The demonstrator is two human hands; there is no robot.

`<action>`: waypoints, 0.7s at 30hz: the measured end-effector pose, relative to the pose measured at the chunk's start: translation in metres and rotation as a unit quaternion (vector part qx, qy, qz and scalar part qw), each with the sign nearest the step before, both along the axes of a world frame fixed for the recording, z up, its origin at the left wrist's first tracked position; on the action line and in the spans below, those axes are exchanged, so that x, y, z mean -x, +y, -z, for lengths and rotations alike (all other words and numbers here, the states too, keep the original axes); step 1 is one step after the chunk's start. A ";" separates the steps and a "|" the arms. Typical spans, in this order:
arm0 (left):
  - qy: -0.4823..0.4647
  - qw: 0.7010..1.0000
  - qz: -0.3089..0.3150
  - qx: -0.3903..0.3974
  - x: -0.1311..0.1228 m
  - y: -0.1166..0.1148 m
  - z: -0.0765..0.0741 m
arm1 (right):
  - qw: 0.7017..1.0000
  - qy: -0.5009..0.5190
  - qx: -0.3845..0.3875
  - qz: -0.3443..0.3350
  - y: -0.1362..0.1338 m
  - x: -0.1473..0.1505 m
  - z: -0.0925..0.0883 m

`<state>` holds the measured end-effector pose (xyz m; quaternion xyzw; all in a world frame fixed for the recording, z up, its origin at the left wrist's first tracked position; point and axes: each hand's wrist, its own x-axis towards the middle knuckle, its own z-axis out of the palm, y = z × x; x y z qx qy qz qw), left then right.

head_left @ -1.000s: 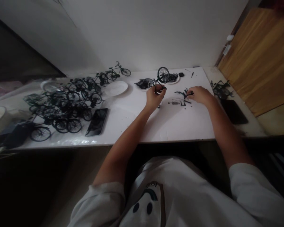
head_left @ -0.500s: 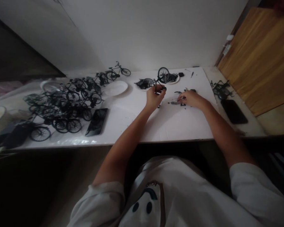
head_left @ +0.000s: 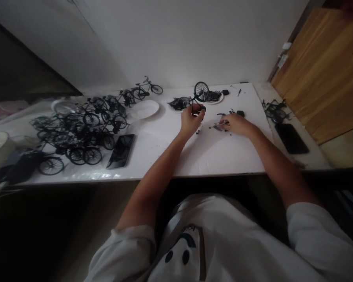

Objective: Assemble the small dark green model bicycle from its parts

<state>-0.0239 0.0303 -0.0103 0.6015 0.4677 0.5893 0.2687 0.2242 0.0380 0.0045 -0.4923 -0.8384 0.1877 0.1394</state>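
Observation:
My left hand (head_left: pixel 191 121) is closed around a partly built model bicycle (head_left: pixel 201 91), whose spoked wheel points up above my fingers. My right hand (head_left: pixel 234 124) is low over the board, its fingertips pinched together among small loose parts (head_left: pixel 216 127). Whatever sits between those fingertips is too small to make out. Small dark parts and a dark green piece (head_left: pixel 240 113) lie beside and behind my right hand.
Many finished model bicycles (head_left: pixel 85 133) crowd the left side, near a phone (head_left: pixel 121 151) and a white plate (head_left: pixel 144 109). Heaps of dark parts (head_left: pixel 179 103) lie behind my hands. Another phone (head_left: pixel 291 138) and green frames (head_left: pixel 275 110) lie at the right.
My left hand and the model bicycle have shifted very slightly left. My right hand has moved a little left, still low among the loose parts.

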 end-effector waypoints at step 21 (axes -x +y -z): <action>-0.060 0.995 -0.071 -0.017 0.013 0.016 -0.006 | 0.992 -0.051 -0.097 0.059 -0.019 0.029 -0.003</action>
